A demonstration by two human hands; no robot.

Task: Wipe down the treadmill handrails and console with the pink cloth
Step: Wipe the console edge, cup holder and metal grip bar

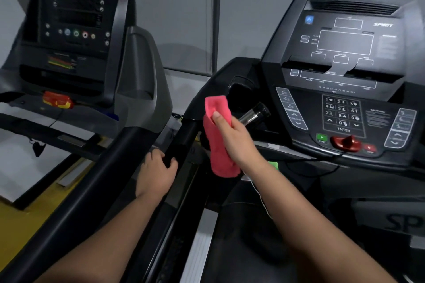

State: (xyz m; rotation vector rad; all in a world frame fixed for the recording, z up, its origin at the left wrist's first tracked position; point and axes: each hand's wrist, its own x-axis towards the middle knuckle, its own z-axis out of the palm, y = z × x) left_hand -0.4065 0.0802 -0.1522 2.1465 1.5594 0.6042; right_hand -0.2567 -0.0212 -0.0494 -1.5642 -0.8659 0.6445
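My right hand (239, 138) grips the folded pink cloth (218, 140), which stands upright in the air just left of the chrome pulse grip (251, 115) below the console. The black console (345, 80) of the treadmill I stand on fills the right side, with a keypad, a green start button and a red stop knob. My left hand (158, 167) holds the black left handrail (181, 140) of this treadmill, fingers curled over its edge.
A second treadmill stands to the left, with its own console (76, 20), a red safety key (58, 99) and a thick black handrail (96, 181) close beside my left arm. A grey wall runs behind. Yellow floor shows at lower left.
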